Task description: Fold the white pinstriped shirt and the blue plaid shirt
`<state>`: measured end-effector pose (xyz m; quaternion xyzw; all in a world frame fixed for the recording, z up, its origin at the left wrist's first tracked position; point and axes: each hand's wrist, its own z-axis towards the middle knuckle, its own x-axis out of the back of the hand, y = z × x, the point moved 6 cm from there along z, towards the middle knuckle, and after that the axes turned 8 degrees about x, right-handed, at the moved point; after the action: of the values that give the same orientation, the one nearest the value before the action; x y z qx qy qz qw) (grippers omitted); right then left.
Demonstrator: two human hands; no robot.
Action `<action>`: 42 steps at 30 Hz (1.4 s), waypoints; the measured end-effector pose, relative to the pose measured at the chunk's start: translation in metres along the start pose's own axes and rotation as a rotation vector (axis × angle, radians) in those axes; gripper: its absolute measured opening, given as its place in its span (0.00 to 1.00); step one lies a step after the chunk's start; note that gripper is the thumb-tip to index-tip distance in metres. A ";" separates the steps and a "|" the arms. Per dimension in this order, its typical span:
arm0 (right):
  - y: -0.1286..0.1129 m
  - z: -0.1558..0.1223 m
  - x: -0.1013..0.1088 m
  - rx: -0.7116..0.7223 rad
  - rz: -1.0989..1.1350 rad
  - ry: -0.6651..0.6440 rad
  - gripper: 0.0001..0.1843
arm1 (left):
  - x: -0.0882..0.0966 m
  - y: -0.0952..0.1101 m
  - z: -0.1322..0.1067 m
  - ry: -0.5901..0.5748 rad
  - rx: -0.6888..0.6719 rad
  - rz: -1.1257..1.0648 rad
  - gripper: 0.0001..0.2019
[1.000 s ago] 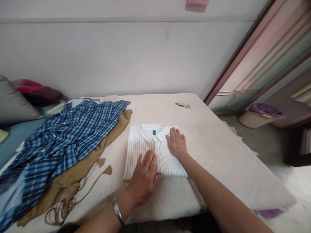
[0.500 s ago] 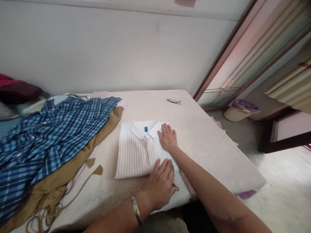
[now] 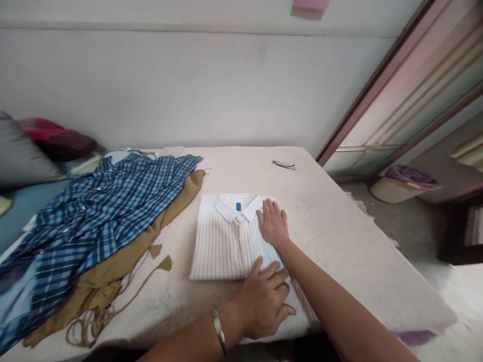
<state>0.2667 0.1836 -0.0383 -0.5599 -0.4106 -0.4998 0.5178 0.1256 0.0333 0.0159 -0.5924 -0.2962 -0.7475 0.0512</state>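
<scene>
A white striped shirt (image 3: 219, 246) lies folded flat in front of me, its collar pointing away and a blue label showing inside the neck. My right hand (image 3: 273, 222) rests palm down on its upper right side, fingers stretched out beside the collar. At the lower right corner of the shirt is my left hand (image 3: 267, 299), with its fingers spread and the fingertips on the fabric. A metal bracelet circles my left wrist. Neither hand grips anything.
On the left lie a blue plaid shirt (image 3: 124, 196) and a brown garment (image 3: 151, 234) with cords. Glasses (image 3: 284, 165) rest near the back of the covered table (image 3: 332, 241). A grey pillow (image 3: 22, 151) is at far left, a lined bin (image 3: 400, 186) on the floor at right.
The view has turned slightly left, so everything sits further right in the picture. My left hand's fingers have spread wider. My right hand stays flat on the striped shirt.
</scene>
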 end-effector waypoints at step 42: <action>0.073 -0.008 0.030 -0.367 0.421 -0.243 0.19 | 0.079 -0.251 -0.056 0.260 1.096 -0.015 0.10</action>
<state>0.3419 0.1648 -0.0218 -0.7726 -0.2472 -0.3768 0.4471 -0.0529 0.2329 -0.0146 -0.3800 -0.6367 -0.5515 0.3821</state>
